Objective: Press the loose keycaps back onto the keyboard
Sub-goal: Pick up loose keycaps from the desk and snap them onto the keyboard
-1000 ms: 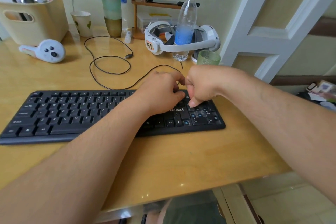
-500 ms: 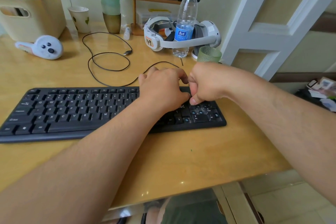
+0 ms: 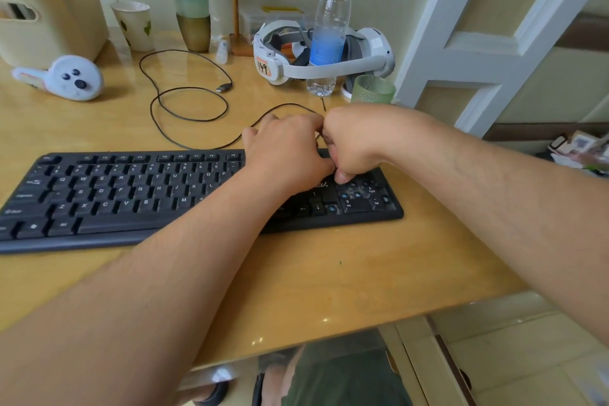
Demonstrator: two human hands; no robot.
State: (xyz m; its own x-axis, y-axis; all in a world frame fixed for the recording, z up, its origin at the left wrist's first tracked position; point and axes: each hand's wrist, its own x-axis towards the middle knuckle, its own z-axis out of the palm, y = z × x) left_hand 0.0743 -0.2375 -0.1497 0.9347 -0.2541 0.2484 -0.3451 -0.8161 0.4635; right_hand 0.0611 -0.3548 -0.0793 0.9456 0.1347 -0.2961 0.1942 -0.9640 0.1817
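Observation:
A black keyboard (image 3: 131, 194) lies across the wooden desk (image 3: 329, 290). At its right end several keys are off, and blue stems (image 3: 344, 196) show in the numpad. My right hand (image 3: 359, 142) is curled into a fist over the numpad, its thumb tip pressed down on the top rows. My left hand (image 3: 286, 155) lies over the keys just left of the numpad, fingers bent, touching my right hand. No loose keycap is visible; both hands hide what is under them.
Behind the hands stand a green glass (image 3: 372, 91), a water bottle (image 3: 329, 26) and a white headset (image 3: 329, 56). The keyboard's cable (image 3: 184, 102) loops on the desk. A white controller (image 3: 66, 77), paper cup (image 3: 133, 25) and beige bin (image 3: 49, 10) sit back left.
Both hands stay at the keyboard's right end. My left hand has slid slightly toward the keyboard's back edge, and my right thumb keeps pressing the numpad.

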